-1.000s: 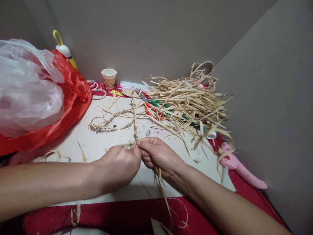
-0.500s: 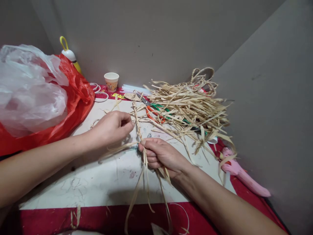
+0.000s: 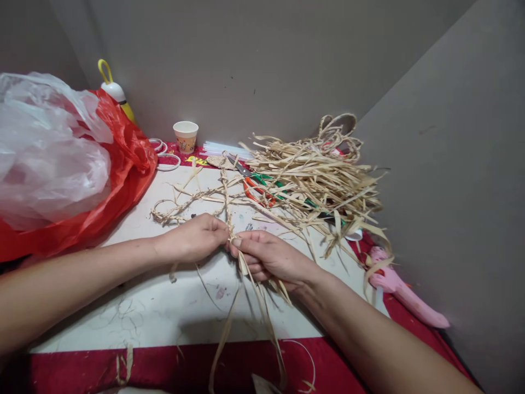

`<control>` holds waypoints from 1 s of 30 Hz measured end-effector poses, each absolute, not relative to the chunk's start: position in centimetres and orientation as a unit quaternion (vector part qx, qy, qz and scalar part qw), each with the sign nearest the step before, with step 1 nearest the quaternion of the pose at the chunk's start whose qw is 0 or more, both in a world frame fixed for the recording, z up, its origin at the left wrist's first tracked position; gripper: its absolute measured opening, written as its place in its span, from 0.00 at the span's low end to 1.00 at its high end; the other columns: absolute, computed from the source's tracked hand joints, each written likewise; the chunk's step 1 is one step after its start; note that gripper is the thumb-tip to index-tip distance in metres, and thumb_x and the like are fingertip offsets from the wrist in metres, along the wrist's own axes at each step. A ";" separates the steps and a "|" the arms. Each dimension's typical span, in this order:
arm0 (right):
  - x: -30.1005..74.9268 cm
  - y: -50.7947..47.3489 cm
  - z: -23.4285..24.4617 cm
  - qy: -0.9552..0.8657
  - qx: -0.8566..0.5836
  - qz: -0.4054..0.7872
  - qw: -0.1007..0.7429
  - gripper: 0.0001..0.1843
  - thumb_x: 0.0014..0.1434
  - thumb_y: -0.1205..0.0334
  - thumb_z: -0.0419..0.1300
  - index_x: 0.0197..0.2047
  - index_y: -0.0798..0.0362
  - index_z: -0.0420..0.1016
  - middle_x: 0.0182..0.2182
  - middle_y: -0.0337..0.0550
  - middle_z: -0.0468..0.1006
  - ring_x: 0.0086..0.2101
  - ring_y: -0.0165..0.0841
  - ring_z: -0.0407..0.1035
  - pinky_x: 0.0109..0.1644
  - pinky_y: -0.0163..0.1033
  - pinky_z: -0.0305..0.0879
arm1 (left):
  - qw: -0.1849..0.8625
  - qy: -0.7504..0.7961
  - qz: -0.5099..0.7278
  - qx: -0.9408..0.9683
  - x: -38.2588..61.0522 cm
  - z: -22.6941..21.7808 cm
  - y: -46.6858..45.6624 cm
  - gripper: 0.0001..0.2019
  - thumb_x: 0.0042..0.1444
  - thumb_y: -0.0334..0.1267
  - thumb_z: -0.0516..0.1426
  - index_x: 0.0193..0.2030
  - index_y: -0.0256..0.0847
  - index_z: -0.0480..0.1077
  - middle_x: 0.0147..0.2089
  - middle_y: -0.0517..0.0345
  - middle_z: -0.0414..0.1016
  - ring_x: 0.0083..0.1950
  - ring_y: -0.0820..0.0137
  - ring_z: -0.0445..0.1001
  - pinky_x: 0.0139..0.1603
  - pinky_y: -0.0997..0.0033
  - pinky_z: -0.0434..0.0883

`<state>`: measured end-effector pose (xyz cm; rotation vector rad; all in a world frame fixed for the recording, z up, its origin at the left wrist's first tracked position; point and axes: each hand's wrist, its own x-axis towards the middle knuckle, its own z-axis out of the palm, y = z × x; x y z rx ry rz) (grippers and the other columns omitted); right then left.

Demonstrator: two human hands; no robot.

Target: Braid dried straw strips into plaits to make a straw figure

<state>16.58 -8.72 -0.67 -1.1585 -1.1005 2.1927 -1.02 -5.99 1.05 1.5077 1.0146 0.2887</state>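
Observation:
My left hand (image 3: 196, 238) and my right hand (image 3: 268, 255) meet at the near end of a braided cord of dried straw (image 3: 225, 200) that runs away from me across the white board (image 3: 164, 306). Both hands are closed, pinching the straw where the braid ends. Loose flat strips (image 3: 250, 312) hang from my right hand down over the board's front edge. The far end of the braid curls into loops (image 3: 172, 210) to the left.
A heap of dried straw strips (image 3: 320, 180) lies at the back right, over scissors with orange and green handles (image 3: 258, 189). A red and clear plastic bag (image 3: 61, 164) fills the left. A paper cup (image 3: 185, 135), white rings (image 3: 166, 158) and a pink tool (image 3: 404, 295) lie around.
My left hand, which had reached up along the braid half a second ago, has come back beside my right hand at the braid's end. The loose strips now hang lower.

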 end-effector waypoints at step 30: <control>15.6 -10.0 0.0 -0.355 -0.494 0.755 0.244 0.10 0.50 0.59 0.55 0.24 0.57 0.70 0.11 0.34 0.66 0.10 0.22 0.54 0.13 0.28 0.46 | 0.581 0.374 0.145 0.708 -1.1 0.4 -6.5 0.12 0.53 0.37 0.49 0.24 0.37 0.68 0.21 0.65 0.67 0.24 0.78 0.59 0.29 0.77 0.58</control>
